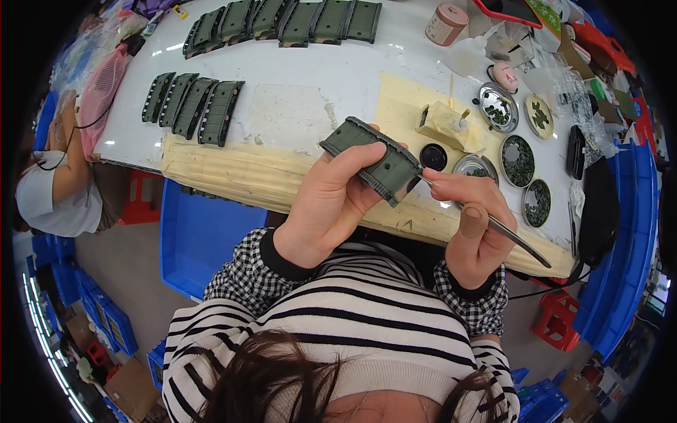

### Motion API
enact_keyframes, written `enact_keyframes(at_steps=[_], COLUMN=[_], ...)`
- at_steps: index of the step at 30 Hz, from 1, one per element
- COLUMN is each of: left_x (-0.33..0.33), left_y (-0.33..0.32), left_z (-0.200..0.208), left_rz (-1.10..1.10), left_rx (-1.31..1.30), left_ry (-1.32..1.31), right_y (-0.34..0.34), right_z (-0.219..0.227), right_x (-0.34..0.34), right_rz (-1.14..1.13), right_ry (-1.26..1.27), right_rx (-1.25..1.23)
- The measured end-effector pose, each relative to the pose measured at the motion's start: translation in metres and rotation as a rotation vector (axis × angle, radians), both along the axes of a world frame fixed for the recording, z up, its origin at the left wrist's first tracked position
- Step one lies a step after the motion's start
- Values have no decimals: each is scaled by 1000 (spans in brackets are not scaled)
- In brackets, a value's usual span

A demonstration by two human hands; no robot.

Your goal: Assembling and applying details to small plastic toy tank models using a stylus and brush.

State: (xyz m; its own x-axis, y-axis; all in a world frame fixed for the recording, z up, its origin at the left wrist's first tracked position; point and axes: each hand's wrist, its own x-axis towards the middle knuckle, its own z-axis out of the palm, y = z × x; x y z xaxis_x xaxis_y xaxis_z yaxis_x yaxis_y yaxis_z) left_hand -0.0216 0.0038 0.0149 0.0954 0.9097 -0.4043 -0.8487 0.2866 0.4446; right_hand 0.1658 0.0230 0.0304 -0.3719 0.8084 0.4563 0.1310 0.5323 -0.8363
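A dark green curved plastic panel with ridged edges is gripped in my left hand, thumb across its face. My right hand pinches a pair of metal tweezers; their tip meets the panel's right end. Whether a small part sits at that tip is too small to tell. Beyond the panel, to its right, are a small black round dish and a tape-covered block. Round tins of small green pieces, among them one tin and another tin, stand near my right hand.
Several similar panels line up at the left, with a second row behind. A pink jar stands at the back. Padding covers the table's front edge. Below at left is a blue bin; another person sits far left.
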Motion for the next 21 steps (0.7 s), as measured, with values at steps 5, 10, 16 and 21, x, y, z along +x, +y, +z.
enact_keyframes(at_steps=[5,10,16,21], left_x=[0,0,1,6], left_y=[0,-1,-4,-6], left_z=[0,-1,-1,2], left_rz=[-3,-5,-3,16], left_rx=[0,11,22,19], left_ry=[-10,12,23,30], right_y=[-2,-1,-4,-8], right_z=[0,5,5,1], right_x=[0,-1,-4,-2], right_rz=[-8,-6,-25,-21], right_ry=[-32,-88,-119,-113], right_rx=[13,50,161,161])
